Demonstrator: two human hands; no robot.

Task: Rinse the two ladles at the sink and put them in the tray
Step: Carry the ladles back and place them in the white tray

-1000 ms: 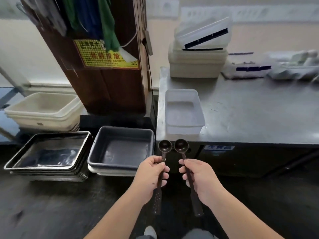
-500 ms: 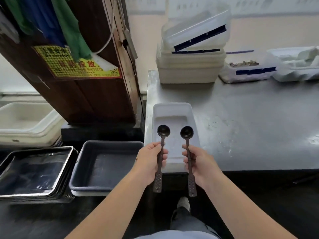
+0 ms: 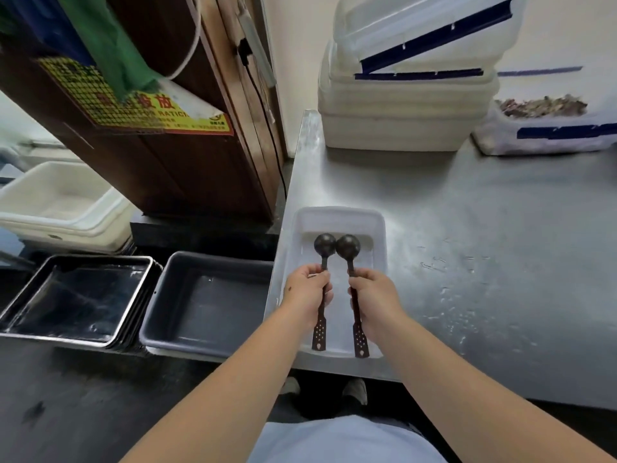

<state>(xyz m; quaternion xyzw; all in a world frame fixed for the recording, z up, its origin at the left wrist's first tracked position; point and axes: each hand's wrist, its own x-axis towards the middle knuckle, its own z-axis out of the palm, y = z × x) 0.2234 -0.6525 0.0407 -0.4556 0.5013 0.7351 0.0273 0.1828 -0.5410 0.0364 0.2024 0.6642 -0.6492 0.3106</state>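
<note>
We stand at the near corner of the brushed-steel surface (image 3: 467, 228), both ladles held over the shallow white plastic tray (image 3: 379, 248) that sits at the surface's left edge. The tray's long side runs away from us, so the ladles are lined up with it — bowls toward the far end, perforated flat handle ends toward the near rim. That alignment reads as preparation for laying them down lengthwise, side by side, where they will fit.

The left dark round-bowled ladle (image 3: 324, 243) and the right dark round-bowled ladle (image 3: 348, 246) show the rounded backs of their bowls upward; we judge this lets rinse water drain. The two bowls are just beside each other, possibly touching. Whether they already rest on the tray floor or hang just above it we cannot tell.

Left hand (image 3: 307, 292): curled closed around the upper shaft of the left ladle, fingers wrapped, thumb on top. Right hand (image 3: 375, 297): likewise clamped on the right ladle's shaft, a little below the bowl. The hands are near each other, not touching.

No sink in view. Stacked white lidded tubs (image 3: 400, 105) sit at the back of the surface; a grey bin (image 3: 160, 315) and metal baking trays (image 3: 20, 305) lie lower left — none involved.
</note>
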